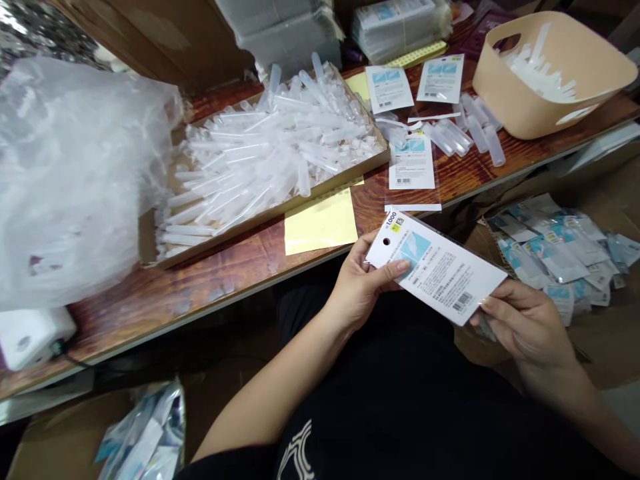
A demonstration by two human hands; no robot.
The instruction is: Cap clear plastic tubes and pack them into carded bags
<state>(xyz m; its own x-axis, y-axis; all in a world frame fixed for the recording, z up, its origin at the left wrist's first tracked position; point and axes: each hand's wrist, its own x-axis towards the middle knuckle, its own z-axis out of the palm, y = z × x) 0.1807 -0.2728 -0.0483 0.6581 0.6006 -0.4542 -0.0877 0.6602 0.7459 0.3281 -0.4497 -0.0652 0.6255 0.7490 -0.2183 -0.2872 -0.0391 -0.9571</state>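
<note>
A white printed packaging card [436, 270] with a blue picture, a barcode and a hang hole is held tilted above my lap. My left hand [363, 277] pinches its upper left end, thumb on the printed face. At the lower right end, my right hand [525, 320] grips the card, and something clear shows under those fingers, too hidden to name. Just beyond lies a similar card in a clear bag [413, 163] at the table edge. Two more cards [440, 79] and several clear plastic tubes [480, 127] rest behind it.
A cardboard tray [270, 223] heaped with clear tubes [270, 147] fills the table's middle. A beige basket [530, 100] stands right, a large plastic bag [85, 180] left. Yellow sheet [320, 223] lies before the tray. Packed bags [555, 247] fill a box below right.
</note>
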